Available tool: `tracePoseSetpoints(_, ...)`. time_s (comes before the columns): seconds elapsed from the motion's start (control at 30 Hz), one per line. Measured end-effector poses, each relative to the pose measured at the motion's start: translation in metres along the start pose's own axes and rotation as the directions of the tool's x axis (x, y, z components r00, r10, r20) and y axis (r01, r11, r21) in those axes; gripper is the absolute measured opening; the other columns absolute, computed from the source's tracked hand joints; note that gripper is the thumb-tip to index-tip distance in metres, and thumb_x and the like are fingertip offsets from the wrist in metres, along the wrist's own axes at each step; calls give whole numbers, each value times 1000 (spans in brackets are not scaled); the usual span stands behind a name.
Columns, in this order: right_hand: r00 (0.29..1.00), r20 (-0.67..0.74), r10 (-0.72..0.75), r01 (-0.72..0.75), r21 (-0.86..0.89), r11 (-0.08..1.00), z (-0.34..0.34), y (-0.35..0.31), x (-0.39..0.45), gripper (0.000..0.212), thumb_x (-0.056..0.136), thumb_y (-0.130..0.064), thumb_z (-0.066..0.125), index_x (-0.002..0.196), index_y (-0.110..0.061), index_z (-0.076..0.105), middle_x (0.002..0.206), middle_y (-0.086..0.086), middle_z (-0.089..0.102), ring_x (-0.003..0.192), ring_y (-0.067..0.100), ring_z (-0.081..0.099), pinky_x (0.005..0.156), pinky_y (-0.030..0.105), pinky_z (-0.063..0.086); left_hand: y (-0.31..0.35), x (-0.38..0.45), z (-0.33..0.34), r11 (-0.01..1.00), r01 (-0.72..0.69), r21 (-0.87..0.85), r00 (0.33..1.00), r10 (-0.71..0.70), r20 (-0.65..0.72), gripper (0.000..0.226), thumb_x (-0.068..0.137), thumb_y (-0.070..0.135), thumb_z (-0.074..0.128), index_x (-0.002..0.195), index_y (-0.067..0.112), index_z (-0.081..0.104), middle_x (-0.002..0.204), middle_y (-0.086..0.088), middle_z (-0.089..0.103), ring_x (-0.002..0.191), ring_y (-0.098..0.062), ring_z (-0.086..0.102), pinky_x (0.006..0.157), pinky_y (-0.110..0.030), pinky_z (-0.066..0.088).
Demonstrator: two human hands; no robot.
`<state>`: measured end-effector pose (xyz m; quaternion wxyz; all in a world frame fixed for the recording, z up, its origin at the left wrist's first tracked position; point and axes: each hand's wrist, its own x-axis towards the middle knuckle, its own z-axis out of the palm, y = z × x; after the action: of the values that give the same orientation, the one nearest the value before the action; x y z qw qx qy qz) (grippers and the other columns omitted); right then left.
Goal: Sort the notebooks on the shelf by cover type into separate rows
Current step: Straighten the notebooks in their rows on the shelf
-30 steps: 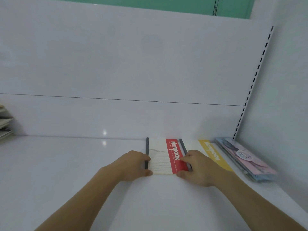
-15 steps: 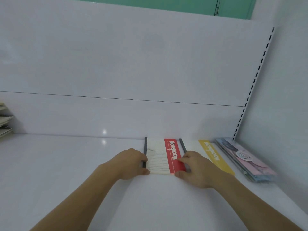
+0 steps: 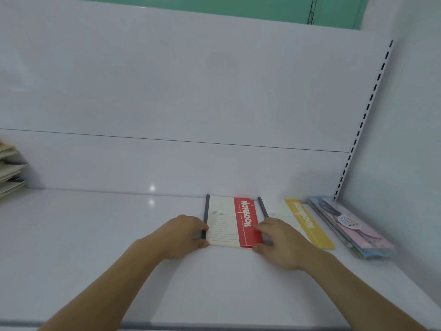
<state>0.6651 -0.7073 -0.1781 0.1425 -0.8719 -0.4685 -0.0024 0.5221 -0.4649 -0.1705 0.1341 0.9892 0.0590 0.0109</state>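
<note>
White and glossy, the flat metal shelf [image 3: 95, 247] runs wide under a plain white back panel [image 3: 191, 91], with a slotted upright rail [image 3: 365, 120] climbing the corner at the right and a strip of green wall [image 3: 238, 8] showing above it.

Lying flat near the back of the shelf is a cream notebook with a red band printed "Notebook" and a dark grey spine [image 3: 232, 222]. The person's left hand [image 3: 183, 232] is at its spine edge, fingers curled against the grey strip and the thumb tucked at the near corner, so that grip is closed on the notebook's left side. The right hand [image 3: 279, 242] is at the opposite edge, fingertips on the red band and the thumb pressed at the near right corner; it holds that same notebook too, the two hands squeezing it from either side.

Just beside it to the right lies a matching white notebook with a yellow band and grey spine [image 3: 300, 218], partly covered by the right hand. Their edges look to be touching or nearly so. Further right, close to the side wall, sits a small stack of pastel pink and blue illustrated notebooks [image 3: 350, 225], flat and slightly fanned.

Far off at the left edge, well apart from the rest, a loose pile of beige and grey notebooks [image 3: 10, 170] is only partly in sight.
</note>
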Motion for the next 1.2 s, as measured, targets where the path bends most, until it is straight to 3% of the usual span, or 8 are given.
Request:
tracePoseSetpoints(0.1, 1000, 9, 26, -26, -46, 999, 1, -3, -1, 39, 80, -61, 50, 95, -28, 62, 92, -9, 58, 96, 10, 48, 85, 29, 43, 3, 1, 2, 999, -14, -33, 1000, 13, -18, 36, 95, 39, 58, 127, 25, 62, 129, 11, 61, 121, -13, 53, 103, -32, 42)
tracePoseSetpoints(0.2, 997, 28, 66, -65, -25, 998, 0, -3, 0, 48, 74, -67, 47, 100, -30, 64, 95, -11, 58, 98, 9, 49, 85, 28, 46, 12, 4, 4, 1000, -14, -6, 1000, 14, -21, 36, 97, 37, 55, 130, 21, 60, 133, 7, 59, 124, -15, 51, 104, -32, 40)
tracePoseSetpoints(0.47, 995, 39, 97, -100, 89, 991, 0, -10, 6, 40, 75, -57, 60, 104, -32, 66, 94, -7, 54, 90, 8, 55, 83, 33, 50, 3, 1, -3, 999, 26, -46, 1000, -26, -1, 36, 95, 30, 59, 130, 24, 62, 133, 8, 59, 124, -15, 52, 105, -31, 41)
tracePoseSetpoints(0.8, 995, 55, 85, -80, -81, 994, -1, -10, 6, 33, 89, -56, 53, 92, -23, 58, 93, -7, 55, 96, 12, 46, 88, 30, 43, 6, 6, -1, 997, 46, 62, 999, -48, 24, 42, 95, 46, 56, 130, 24, 58, 130, 4, 57, 121, -17, 50, 102, -35, 42)
tracePoseSetpoints(0.9, 995, 60, 77, -69, -120, 990, -5, -12, 2, 43, 89, -60, 48, 111, -25, 60, 104, -7, 53, 109, 13, 44, 95, 29, 41, 7, 3, 0, 997, 55, 59, 998, -57, 28, 48, 95, 49, 55, 137, 25, 52, 137, 5, 54, 125, -17, 49, 104, -35, 41)
tracePoseSetpoints(1.0, 999, -11, 35, -36, -132, 991, -10, -21, 1, 51, 93, -54, 50, 133, -22, 53, 132, -5, 49, 130, 16, 37, 109, 29, 33, 10, -3, -2, 996, 83, -13, 996, -83, -17, 60, 94, 56, 54, 145, 26, 44, 144, 7, 47, 129, -16, 47, 106, -34, 40)
tracePoseSetpoints(1.1, 992, -126, -30, 3, -208, 978, -13, -41, 7, 56, 96, -53, 45, 141, -19, 48, 148, -1, 41, 143, 18, 25, 118, 29, 18, 11, -12, -7, 993, 115, 5, 975, -112, -190, 57, 98, 55, 48, 146, 25, 42, 146, 5, 46, 131, -17, 46, 106, -33, 40)
tracePoseSetpoints(1.2, 991, -135, -7, -26, -241, 970, -9, -70, 13, 70, 95, -65, 28, 149, -21, 36, 159, 3, 27, 150, 21, 11, 122, 35, 10, 3, -26, -15, 984, 161, 80, 925, -122, -360, 57, 100, 55, 40, 147, 22, 39, 149, 2, 44, 137, -19, 39, 111, -33, 34)
